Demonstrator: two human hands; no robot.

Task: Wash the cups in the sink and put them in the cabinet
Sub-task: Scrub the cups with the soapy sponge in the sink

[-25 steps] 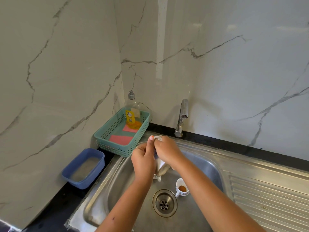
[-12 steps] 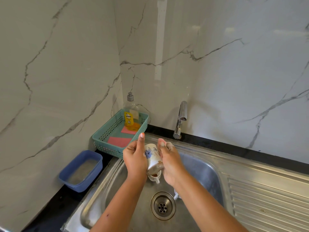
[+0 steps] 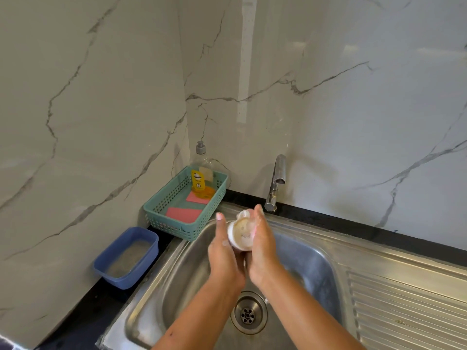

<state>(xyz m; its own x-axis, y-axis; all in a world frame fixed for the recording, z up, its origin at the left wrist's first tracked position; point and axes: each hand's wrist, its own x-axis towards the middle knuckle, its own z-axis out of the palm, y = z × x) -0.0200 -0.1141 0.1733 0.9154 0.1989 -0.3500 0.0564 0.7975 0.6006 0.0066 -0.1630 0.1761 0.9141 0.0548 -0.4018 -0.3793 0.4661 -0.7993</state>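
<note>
A white cup (image 3: 241,234), covered in suds, is held sideways over the steel sink (image 3: 317,263), its base turned toward me. My left hand (image 3: 223,256) grips its left side with the thumb pointing up. My right hand (image 3: 262,246) wraps the cup's right side, soapy fingers reaching past the rim. A sliver of pink shows between the cup and my right palm; I cannot tell what it is. My forearms hide the sink floor around the drain (image 3: 249,313).
The faucet (image 3: 276,183) stands just behind the hands, with no water running. A teal basket (image 3: 161,213) with a soap bottle (image 3: 202,178) and pink sponges sits left of the sink. A blue tub (image 3: 126,258) lies on the dark counter. The ribbed drainboard (image 3: 404,311) lies to the right.
The cup has turned in my hands, so its base now faces me instead of its flowered side. Both hands rose slightly toward the faucet. The small cup by the drain is now hidden.
</note>
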